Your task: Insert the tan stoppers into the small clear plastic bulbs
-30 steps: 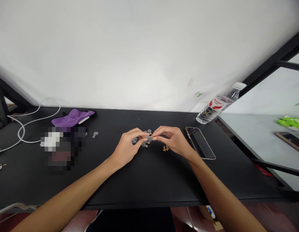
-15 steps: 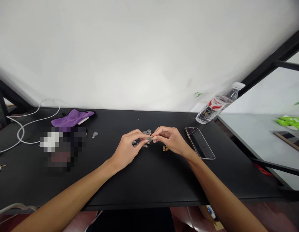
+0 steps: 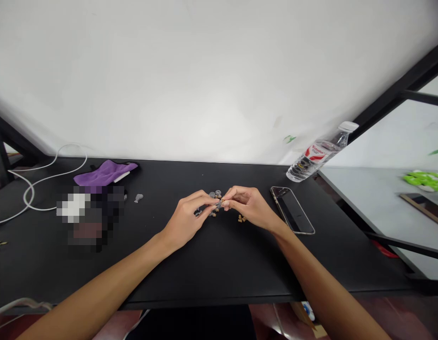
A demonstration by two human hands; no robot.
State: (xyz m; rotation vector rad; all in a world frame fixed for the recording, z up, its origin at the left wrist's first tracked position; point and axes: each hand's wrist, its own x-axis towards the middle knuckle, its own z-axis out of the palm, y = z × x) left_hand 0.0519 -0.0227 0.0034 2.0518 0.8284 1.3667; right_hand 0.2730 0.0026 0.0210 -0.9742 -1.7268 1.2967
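Note:
At the middle of the black table, my left hand (image 3: 192,212) pinches a small grey piece (image 3: 218,204) between thumb and fingertips. My right hand (image 3: 248,204) meets it there, thumb and forefinger closed at the same piece; a bit of tan shows at its fingertips, too small to make out. Several small grey round pieces (image 3: 218,193) lie just behind the fingertips, and more grey and tan bits show under my left hand. Below my right hand lies a little group of tan pieces (image 3: 242,218). The fingers partly hide what they hold.
A phone (image 3: 292,210) lies right of my right hand, with a water bottle (image 3: 313,158) standing behind it. On the left are a purple cloth (image 3: 105,173), a small clear piece (image 3: 138,198), a white cable (image 3: 32,193) and a blurred-out patch. A white wall rises behind the table (image 3: 212,264).
Both hands stay almost in place, fingertips together at the grey piece. The view has shifted very slightly.

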